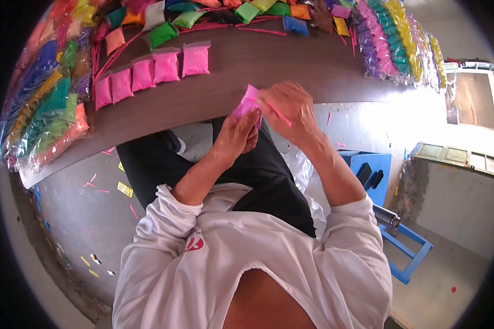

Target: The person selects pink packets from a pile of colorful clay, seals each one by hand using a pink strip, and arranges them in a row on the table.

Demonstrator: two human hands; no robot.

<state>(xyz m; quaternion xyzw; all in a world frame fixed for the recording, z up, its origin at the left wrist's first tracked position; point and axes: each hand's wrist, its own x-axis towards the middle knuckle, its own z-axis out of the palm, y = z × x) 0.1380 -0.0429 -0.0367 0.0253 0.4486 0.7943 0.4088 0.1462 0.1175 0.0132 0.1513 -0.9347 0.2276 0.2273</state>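
Between our left hand (237,136) and right hand (288,107) we pinch a pink packet (246,105) of thin, glossy plastic film. Beyond the hands, the worktop (269,66) looks like dark brown wood or laminate, smooth with a dull sheen. To the left of the hands on it, a row of pink packets (148,74) has the same shiny film over matt filling. Below the hands, our shirt (291,257) is soft, matt white cloth and our trousers (258,175) matt black cloth. The floor (82,208) looks like grey, matt concrete.

Brown table (258,71) bears 5 pink packets (166,66).
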